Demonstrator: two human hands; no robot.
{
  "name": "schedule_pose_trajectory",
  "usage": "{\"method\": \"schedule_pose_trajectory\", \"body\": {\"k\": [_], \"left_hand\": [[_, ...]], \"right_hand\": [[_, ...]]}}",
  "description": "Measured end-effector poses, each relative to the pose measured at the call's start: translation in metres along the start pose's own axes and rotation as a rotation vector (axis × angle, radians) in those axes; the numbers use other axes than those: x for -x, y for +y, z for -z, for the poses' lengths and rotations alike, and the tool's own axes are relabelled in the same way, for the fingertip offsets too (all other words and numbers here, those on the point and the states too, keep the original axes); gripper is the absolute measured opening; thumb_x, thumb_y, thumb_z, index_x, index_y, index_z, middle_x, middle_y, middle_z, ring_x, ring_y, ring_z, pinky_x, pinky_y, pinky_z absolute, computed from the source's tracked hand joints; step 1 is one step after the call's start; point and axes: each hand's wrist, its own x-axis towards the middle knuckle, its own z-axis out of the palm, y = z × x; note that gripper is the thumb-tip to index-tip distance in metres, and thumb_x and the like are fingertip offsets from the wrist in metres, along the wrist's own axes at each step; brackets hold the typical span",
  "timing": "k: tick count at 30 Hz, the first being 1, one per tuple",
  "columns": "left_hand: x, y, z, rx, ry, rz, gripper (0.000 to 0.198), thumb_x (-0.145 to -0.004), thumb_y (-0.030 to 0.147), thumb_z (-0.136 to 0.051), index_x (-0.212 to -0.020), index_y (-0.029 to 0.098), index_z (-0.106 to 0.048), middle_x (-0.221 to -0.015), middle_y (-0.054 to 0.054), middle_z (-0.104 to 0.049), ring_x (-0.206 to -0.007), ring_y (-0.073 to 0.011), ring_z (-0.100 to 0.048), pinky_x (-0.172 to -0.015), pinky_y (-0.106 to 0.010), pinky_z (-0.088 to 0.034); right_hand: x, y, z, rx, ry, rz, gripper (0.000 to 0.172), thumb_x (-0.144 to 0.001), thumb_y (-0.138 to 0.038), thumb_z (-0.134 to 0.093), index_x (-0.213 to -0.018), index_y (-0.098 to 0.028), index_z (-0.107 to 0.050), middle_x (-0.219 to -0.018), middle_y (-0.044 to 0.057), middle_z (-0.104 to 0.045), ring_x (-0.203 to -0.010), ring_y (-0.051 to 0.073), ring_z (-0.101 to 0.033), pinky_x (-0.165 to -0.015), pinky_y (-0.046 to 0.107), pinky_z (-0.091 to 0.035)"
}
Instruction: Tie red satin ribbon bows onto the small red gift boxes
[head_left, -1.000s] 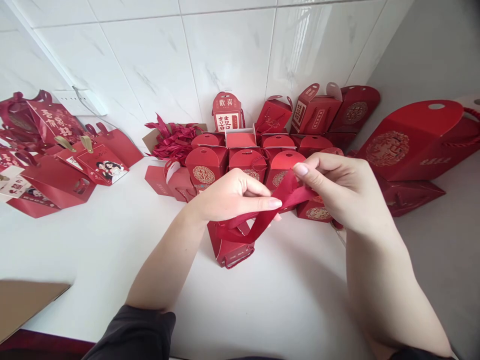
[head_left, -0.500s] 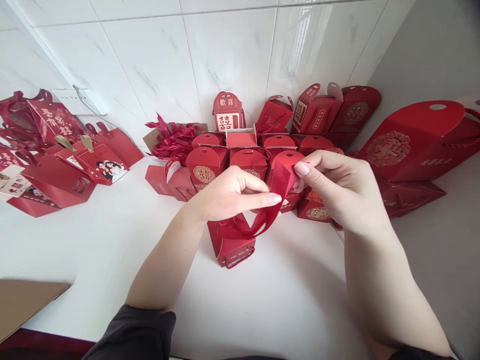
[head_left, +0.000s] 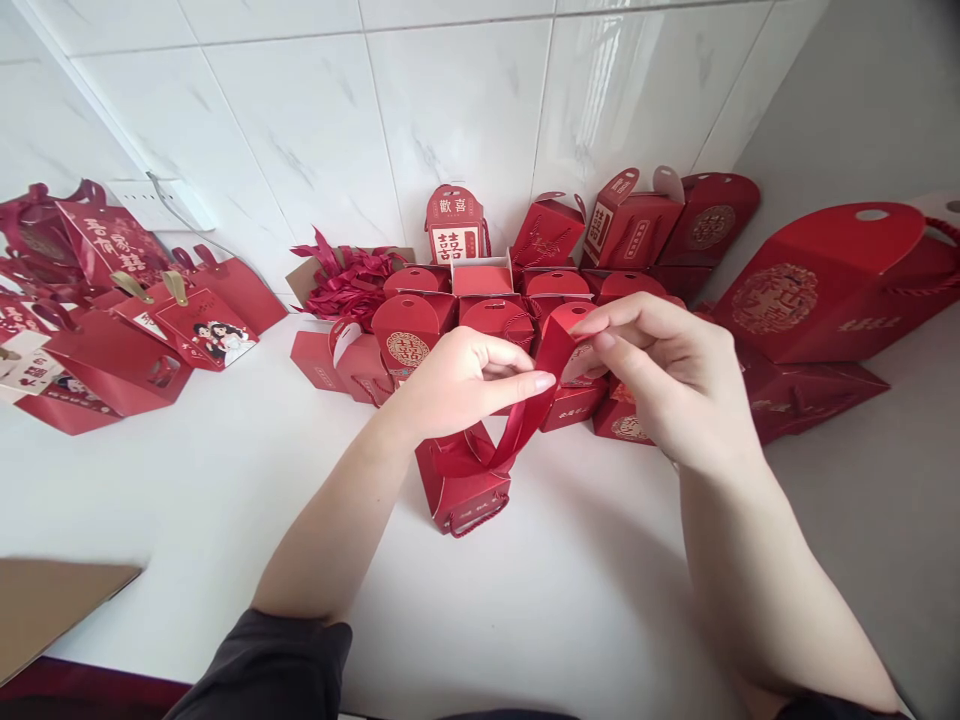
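Note:
A dark red ribbon [head_left: 519, 432] hangs in a loop between my two hands. My left hand [head_left: 484, 380] pinches it between thumb and fingers. Thumb and forefinger of my right hand [head_left: 652, 365] are closed on the ribbon's upper end. Beneath the loop, on the white table, lies a small red gift box [head_left: 469, 500] with a twisted cord handle; the ribbon and my left hand partly cover it. Just behind my hands stand several red gift boxes [head_left: 409, 335] with gold emblems, some hidden by my fingers.
A pile of red ribbons [head_left: 349, 280] fills a cardboard box at the back. Red gift bags [head_left: 112, 350] crowd the left side. Large red boxes [head_left: 832, 290] stand at right. A brown cardboard piece [head_left: 60, 605] lies front left. Behind rises a tiled wall [head_left: 457, 100].
Both hands have shifted slightly, and the ribbon's upper end has turned and moved a little to the left. The loop now hangs slightly narrower. The boxes have stayed put.

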Motion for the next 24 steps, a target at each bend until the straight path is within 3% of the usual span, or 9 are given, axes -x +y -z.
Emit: {"method": "schedule_pose_trajectory", "body": {"k": [5, 8, 12, 16, 19, 21, 24], "left_hand": [[0.0, 0.0, -0.001, -0.022, 0.005, -0.014, 0.029, -0.084, 0.04, -0.066, -0.072, 0.013, -0.069, -0.061, 0.001, -0.052, -0.057, -0.0083, -0.045, -0.054, -0.022, -0.037], [0.0, 0.0, 0.0, -0.021, 0.024, -0.016, 0.031, -0.084, 0.04, -0.066, -0.069, 0.013, -0.067, -0.058, 0.003, -0.047, -0.053, -0.0067, -0.039, -0.051, -0.022, -0.033], [-0.001, -0.001, 0.0, -0.015, 0.032, -0.034, 0.031, -0.083, 0.039, -0.067, -0.066, 0.013, -0.065, -0.057, 0.002, -0.047, -0.053, -0.007, -0.039, -0.051, -0.022, -0.032], [-0.003, -0.002, -0.002, -0.029, 0.008, -0.058, 0.03, -0.084, 0.039, -0.066, -0.068, 0.013, -0.065, -0.06, 0.002, -0.049, -0.055, -0.008, -0.042, -0.052, -0.023, -0.034], [-0.004, -0.004, -0.003, -0.019, -0.004, -0.055, 0.03, -0.085, 0.04, -0.066, -0.071, 0.014, -0.066, -0.06, 0.002, -0.052, -0.055, -0.0086, -0.047, -0.053, -0.023, -0.037], [-0.004, -0.004, -0.002, 0.038, -0.047, -0.044, 0.028, -0.086, 0.04, -0.066, -0.074, 0.014, -0.065, -0.066, 0.0, -0.06, -0.061, -0.011, -0.057, -0.059, -0.023, -0.044], [-0.003, -0.006, 0.003, 0.119, -0.229, -0.011, 0.02, -0.086, 0.034, -0.067, -0.091, 0.015, -0.069, -0.09, -0.006, -0.073, -0.086, -0.0173, -0.07, -0.078, -0.028, -0.054]], "right_hand": [[0.0, 0.0, -0.002, -0.06, 0.152, 0.02, 0.012, -0.093, -0.035, -0.061, -0.097, -0.026, -0.056, -0.088, 0.0, -0.071, -0.07, 0.018, -0.071, -0.067, 0.034, -0.059], [-0.001, -0.002, 0.0, 0.038, 0.09, 0.037, 0.018, -0.092, -0.04, -0.062, -0.087, -0.023, -0.059, -0.08, 0.001, -0.068, -0.075, 0.019, -0.07, -0.07, 0.033, -0.057], [-0.002, -0.004, 0.003, 0.115, -0.001, 0.013, 0.027, -0.088, -0.048, -0.065, -0.081, -0.022, -0.065, -0.076, 0.002, -0.068, -0.073, 0.018, -0.065, -0.064, 0.029, -0.054], [-0.005, 0.001, 0.001, 0.023, -0.058, -0.03, 0.029, -0.08, -0.049, -0.074, -0.082, -0.021, -0.067, -0.077, 0.001, -0.068, -0.067, 0.016, -0.063, -0.057, 0.026, -0.051], [-0.007, 0.006, -0.001, -0.04, -0.031, -0.032, 0.027, -0.077, -0.045, -0.078, -0.077, -0.021, -0.067, -0.073, 0.0, -0.067, -0.063, 0.014, -0.061, -0.055, 0.027, -0.051], [-0.008, 0.007, -0.002, -0.055, 0.036, -0.026, 0.025, -0.077, -0.043, -0.079, -0.075, -0.021, -0.067, -0.07, 0.0, -0.066, -0.062, 0.014, -0.061, -0.057, 0.028, -0.052], [-0.009, 0.007, 0.0, -0.066, 0.171, 0.006, 0.019, -0.079, -0.039, -0.078, -0.076, -0.023, -0.068, -0.068, 0.0, -0.066, -0.061, 0.015, -0.061, -0.058, 0.03, -0.051]]}}
